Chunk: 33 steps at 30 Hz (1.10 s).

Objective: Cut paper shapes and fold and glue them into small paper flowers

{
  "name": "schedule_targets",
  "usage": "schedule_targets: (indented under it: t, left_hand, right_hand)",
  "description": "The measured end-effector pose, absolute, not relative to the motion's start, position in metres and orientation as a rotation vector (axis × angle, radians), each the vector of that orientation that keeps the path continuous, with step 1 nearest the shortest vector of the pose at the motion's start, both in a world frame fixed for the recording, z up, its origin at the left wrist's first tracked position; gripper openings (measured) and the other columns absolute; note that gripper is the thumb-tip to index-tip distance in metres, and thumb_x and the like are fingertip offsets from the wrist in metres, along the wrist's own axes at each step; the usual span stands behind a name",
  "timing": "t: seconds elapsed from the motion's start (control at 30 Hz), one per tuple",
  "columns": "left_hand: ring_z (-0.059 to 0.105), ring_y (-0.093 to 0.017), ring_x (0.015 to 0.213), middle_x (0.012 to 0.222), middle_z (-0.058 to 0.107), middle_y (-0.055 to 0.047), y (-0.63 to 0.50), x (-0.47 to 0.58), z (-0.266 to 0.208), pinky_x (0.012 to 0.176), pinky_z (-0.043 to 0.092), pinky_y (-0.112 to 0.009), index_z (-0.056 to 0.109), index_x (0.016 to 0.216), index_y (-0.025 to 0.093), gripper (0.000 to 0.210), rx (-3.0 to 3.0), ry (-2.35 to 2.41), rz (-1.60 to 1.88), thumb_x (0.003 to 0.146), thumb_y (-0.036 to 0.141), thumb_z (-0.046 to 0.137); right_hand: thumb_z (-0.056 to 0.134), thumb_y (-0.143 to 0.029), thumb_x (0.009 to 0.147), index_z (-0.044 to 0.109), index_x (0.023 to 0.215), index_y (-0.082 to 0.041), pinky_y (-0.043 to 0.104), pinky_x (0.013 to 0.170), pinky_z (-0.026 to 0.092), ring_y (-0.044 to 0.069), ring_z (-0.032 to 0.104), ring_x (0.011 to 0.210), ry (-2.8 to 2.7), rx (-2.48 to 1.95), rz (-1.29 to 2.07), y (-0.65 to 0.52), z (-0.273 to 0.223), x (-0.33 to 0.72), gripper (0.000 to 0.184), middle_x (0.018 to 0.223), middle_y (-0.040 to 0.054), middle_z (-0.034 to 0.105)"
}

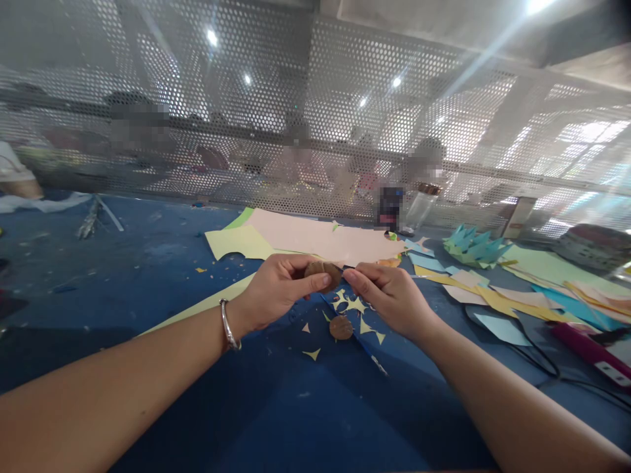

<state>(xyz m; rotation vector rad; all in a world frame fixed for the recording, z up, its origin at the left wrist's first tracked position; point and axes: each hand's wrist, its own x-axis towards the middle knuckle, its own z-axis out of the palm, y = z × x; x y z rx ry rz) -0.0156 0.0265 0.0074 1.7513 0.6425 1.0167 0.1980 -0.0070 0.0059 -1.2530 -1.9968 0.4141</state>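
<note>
My left hand (283, 286), with a silver bangle at its wrist, grips a round brown disc (321, 270) between thumb and fingers. Closed in a pinch, my right hand (389, 289) holds a thin tool (347, 268); its dark end meets the disc's right edge, and its exact kind cannot be made out. Below the hands, a second brown disc (341, 328) lies on the blue table (276, 407). A blue paintbrush (367, 351) lies beside it. Pale yellow paper scraps (349, 302) are scattered around that disc.
Large pink paper (315, 236) and yellow-green paper (236, 243) lie behind the hands. At right are a blue-green paper crown shape (476, 248), coloured paper strips (493, 295), a magenta power strip (589, 351) and black cables. A perforated screen (345, 85) stands behind, people beyond it.
</note>
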Motion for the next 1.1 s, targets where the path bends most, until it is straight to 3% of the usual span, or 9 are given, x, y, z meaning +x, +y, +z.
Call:
schedule_targets:
  t: [0.37,0.83,1.1]
  left_hand:
    - [0.057,-0.014,0.077,0.078,0.066,-0.003,0.033,-0.016,0.001,0.077,0.046,-0.029,0.073,0.082,0.014,0.013,1.668,0.482,0.961,0.084,0.027,0.071]
    - [0.047,-0.012,0.072,0.072,0.052,0.000,0.036,-0.016,0.001,0.071,0.038,-0.029,0.056,0.066,0.015,0.026,1.711,0.427,0.884,0.088,0.024,0.067]
    - [0.045,-0.012,0.070,0.071,0.051,0.001,0.037,-0.016,0.002,0.070,0.037,-0.029,0.060,0.071,0.015,0.021,1.729,0.450,0.857,0.088,0.025,0.066]
  right_hand:
    - [0.044,-0.056,0.098,0.045,0.064,-0.019,0.025,0.052,0.026,0.010,0.034,0.055,-2.028,-1.254,0.356,-0.008,0.007,0.198,0.050,0.058,-0.0049,0.035]
    - [0.046,-0.054,0.098,0.040,0.062,-0.020,0.025,0.051,0.025,0.009,0.033,0.054,-2.036,-1.235,0.327,-0.008,0.006,0.199,0.050,0.057,-0.0052,0.032]
    - [0.047,-0.052,0.098,0.047,0.063,-0.019,0.025,0.050,0.024,0.009,0.033,0.052,-2.039,-1.233,0.336,-0.009,0.006,0.199,0.048,0.056,-0.0055,0.034]
